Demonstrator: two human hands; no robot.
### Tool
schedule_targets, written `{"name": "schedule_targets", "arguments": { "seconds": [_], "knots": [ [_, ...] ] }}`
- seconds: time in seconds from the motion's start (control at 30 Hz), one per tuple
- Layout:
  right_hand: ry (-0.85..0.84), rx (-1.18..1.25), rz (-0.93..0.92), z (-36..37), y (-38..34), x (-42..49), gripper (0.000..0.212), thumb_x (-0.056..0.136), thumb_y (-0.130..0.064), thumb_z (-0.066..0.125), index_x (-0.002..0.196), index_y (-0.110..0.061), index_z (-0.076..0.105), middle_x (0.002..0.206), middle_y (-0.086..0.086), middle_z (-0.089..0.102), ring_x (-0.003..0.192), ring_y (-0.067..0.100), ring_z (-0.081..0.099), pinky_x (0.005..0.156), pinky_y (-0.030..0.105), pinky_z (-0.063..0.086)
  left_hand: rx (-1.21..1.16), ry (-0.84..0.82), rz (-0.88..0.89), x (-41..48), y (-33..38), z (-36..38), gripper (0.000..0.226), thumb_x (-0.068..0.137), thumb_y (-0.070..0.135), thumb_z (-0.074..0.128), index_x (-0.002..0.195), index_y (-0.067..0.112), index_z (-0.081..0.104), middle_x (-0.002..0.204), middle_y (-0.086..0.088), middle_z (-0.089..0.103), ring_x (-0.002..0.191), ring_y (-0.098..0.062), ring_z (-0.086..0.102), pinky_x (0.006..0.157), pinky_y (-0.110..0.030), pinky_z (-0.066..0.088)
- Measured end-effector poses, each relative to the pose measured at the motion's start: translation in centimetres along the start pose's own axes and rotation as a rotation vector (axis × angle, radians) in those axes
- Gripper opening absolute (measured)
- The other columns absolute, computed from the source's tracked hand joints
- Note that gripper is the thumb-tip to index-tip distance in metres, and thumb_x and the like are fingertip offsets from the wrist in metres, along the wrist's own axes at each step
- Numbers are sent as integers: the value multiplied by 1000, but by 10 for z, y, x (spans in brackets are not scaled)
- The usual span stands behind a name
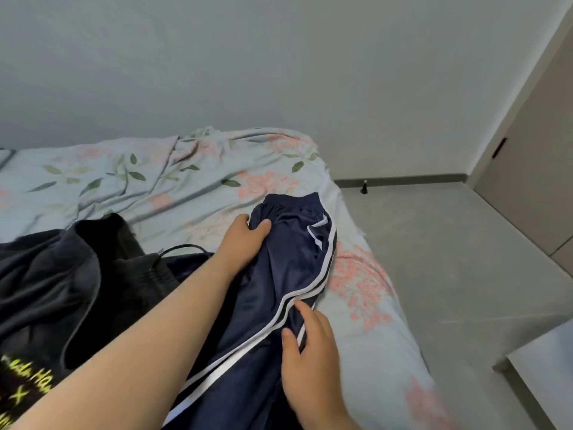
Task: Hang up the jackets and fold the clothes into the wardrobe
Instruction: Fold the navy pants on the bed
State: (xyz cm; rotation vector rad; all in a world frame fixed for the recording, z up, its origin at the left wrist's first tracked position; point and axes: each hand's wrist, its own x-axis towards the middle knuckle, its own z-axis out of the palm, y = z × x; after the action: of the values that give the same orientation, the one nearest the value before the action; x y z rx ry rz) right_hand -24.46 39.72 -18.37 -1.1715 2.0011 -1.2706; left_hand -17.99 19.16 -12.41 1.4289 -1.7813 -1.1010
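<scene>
head view is giving me the fingers first: on the left hand point(245, 235) the thumb and fingers point(243, 218) are clamping a bunch of cloth just below the waistband of the navy track pants point(279, 274). on the right hand point(310, 355) the fingers point(305, 310) are lying nearly straight across the white side stripes, thumb spread apart from them, pressing the cloth rather than closing on it as far as i am seeing.

the pants are lying on the bed point(155, 181), near its right edge. their long axis is running from the waistband at the far end, by the bed's corner, back toward me and out of the bottom of the view. the left hand is the nearer one to the waistband; the right hand is sitting further down the leg, closer to me. i am judging that any fold is turning on that line: the near end is needing to travel away from me, up toward the left hand.

counting: i am seeing two hands, one pair of navy pants, and a heap of dark clothes point(62, 274) just left of my left arm, at least two pieces, one with yellow lettering; the exact number i am not able to tell. the wardrobe is not showing here.
</scene>
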Motion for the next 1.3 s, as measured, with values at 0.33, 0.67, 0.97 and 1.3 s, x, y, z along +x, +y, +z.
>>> {"name": "schedule_targets", "arguments": {
  "seconds": [0.33, 0.67, 0.97, 1.3],
  "knots": [
    [-192, -41, 84, -20, -22, -1, 51, 97, -19, 57, 146, -20, 43, 144, -2, 48, 133, 16, 45, 113, 26, 33, 265, 9, 50, -326, -74, -131, 57, 56, 58, 60, 111, 44, 66, 113, 15, 68, 111, -4, 62, 98, -24, 46],
    [-345, -77, 188, -29, -65, -214, 32, 82, -8, 58, 78, -39, 58, 89, -10, 63, 78, 1, 57, 78, 11, 43, 877, -88, -277, -358, -110, -209, 78, 54, 82, 64, 112, 32, 51, 115, 5, 51, 111, -23, 56, 91, -34, 44],
    [-475, 573, 690, 17, -68, -287, 13, 92, -7, 58, 81, -7, 66, 84, 13, 69, 86, 32, 68, 90, 51, 55, 438, -582, -329, -424, -49, -183, 8, 83, 29, 66, 85, 22, 69, 75, 14, 65, 71, 5, 62, 66, -9, 43],
    [-494, 889, 763, -105, -47, -265, 35, 98, -10, 52, 127, 7, 61, 131, 27, 59, 123, 45, 55, 114, 54, 32, -690, -356, -493, -440, -53, -181, 14, 60, -21, 76, 71, -16, 69, 69, -30, 67, 56, -27, 69, 57, -28, 53]
  ]
}}
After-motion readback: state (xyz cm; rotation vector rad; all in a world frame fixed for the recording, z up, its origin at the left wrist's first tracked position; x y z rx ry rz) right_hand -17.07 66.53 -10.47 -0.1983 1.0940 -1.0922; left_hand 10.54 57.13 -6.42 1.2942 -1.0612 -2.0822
